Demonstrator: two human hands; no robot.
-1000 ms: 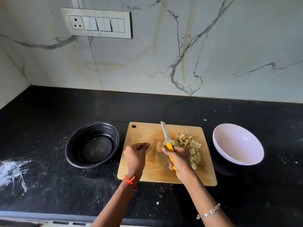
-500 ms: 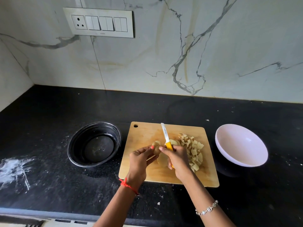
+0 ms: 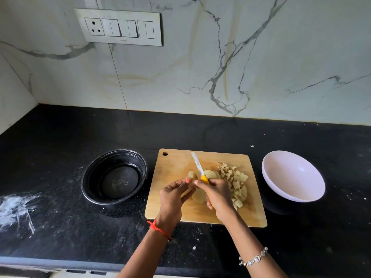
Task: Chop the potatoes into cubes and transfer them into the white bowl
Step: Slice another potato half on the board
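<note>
Mid-task: right hand [image 3: 217,195] grips knife [image 3: 197,166], left hand [image 3: 172,195] pinches potato pc [image 3: 191,175]; cubes [image 3: 233,181] heaped right on board [image 3: 176,163], white bowl [image 3: 293,175] unfilled.

Matt wooden cutting board [image 3: 172,209]; glossy white bowl [image 3: 281,167]; glossy black bowl [image 3: 94,177]; speckled black stone counter [image 3: 60,233]

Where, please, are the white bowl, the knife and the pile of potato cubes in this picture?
white bowl [image 3: 291,177]: head view, on its bare inner wall.
knife [image 3: 197,164]: head view, on the middle of the blade.
potato cubes [image 3: 234,177]: head view, on the pile's upper middle.
</note>
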